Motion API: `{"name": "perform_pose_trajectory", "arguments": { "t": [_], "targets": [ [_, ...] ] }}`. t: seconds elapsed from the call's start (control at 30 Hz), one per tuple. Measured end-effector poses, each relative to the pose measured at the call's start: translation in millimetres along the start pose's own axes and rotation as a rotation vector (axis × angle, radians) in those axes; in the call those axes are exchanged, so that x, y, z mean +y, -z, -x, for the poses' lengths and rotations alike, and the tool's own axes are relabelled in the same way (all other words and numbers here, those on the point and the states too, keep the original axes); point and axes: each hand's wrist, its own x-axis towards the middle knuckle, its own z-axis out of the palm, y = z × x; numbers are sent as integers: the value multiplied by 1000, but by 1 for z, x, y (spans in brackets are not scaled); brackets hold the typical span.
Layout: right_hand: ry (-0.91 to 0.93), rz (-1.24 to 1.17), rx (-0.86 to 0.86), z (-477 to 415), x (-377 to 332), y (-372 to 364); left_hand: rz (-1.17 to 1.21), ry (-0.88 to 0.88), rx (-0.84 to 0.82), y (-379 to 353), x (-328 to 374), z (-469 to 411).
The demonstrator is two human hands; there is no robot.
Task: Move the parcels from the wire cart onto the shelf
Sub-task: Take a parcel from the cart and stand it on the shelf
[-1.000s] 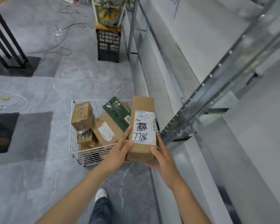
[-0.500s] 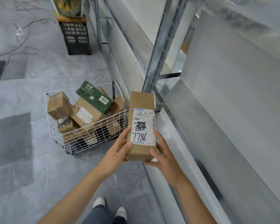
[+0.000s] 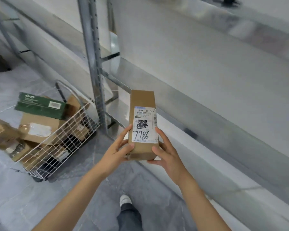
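Observation:
A long brown cardboard parcel with a white label marked 7786 is held up in front of the metal shelf. My left hand grips its lower left side, thumb on the front. My right hand grips its lower right side and underside. The white wire cart stands on the floor at the left, holding several brown parcels and a dark green box.
A grey upright shelf post stands between the cart and the held parcel. The lower shelf edge runs diagonally to the right. My shoe and trouser leg show below on the grey floor.
The view has swung right toward the shelf. The cart has slid to the left of the frame, and the parcel, still in both hands, now sits in front of the shelf.

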Motion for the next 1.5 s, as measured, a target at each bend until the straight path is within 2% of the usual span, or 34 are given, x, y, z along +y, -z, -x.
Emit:
{"name": "perform_pose_trajectory", "arguments": {
  "t": [0.33,0.77,0.93,1.17,1.5],
  "targets": [
    [84,-56,410,159,33,7,-111,19,-390,-80,-11,67],
    [197,-145,812,329,64,82,-203,24,-722,-254,-32,124],
    [178,-130,934,407,80,136,-219,32,-795,-350,-52,160],
    [144,-106,985,507,94,207,-218,53,-814,-467,-88,205],
    [159,-124,999,558,100,263,-250,41,-802,-547,-104,219]
  ]
}}
